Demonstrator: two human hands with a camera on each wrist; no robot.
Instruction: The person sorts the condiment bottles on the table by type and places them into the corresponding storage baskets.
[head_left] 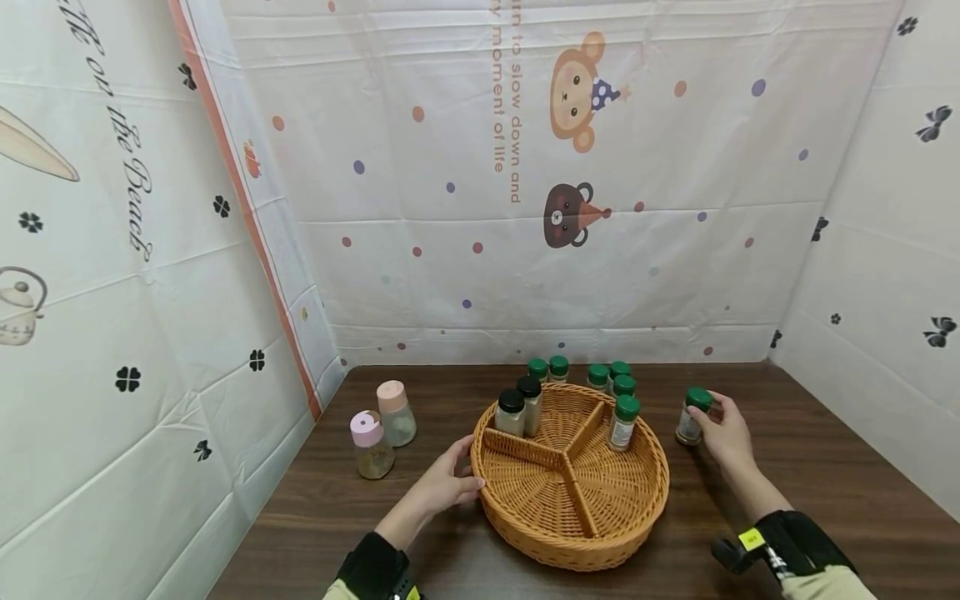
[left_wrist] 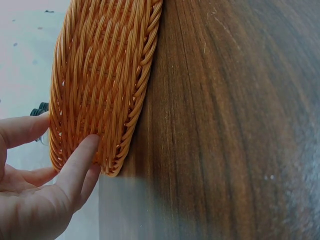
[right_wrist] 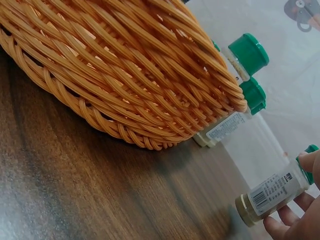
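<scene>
A round wicker basket [head_left: 525, 540] with three compartments stands on the table. My left hand [head_left: 444, 482] touches its left side, fingers spread against the rim and outer wall in the left wrist view. To the basket's right, my right hand [head_left: 726, 432] grips a green-capped spice jar [head_left: 692, 418], thumb and fingers about its upper part; the label and barcode face the right wrist camera. Whether that jar touches the table I cannot tell. Two black-capped jars [head_left: 511, 414] stand in the back left compartment. Another green-capped jar [head_left: 622, 427] is in the right compartment.
Several green-capped jars [head_left: 597, 377] stand behind the basket near the table's back edge. On the left are a jar with a lilac lid [head_left: 373, 454] and one with a peach lid [head_left: 397, 419]. Printed cloth walls [head_left: 675, 275] enclose the wooden table [head_left: 300, 517].
</scene>
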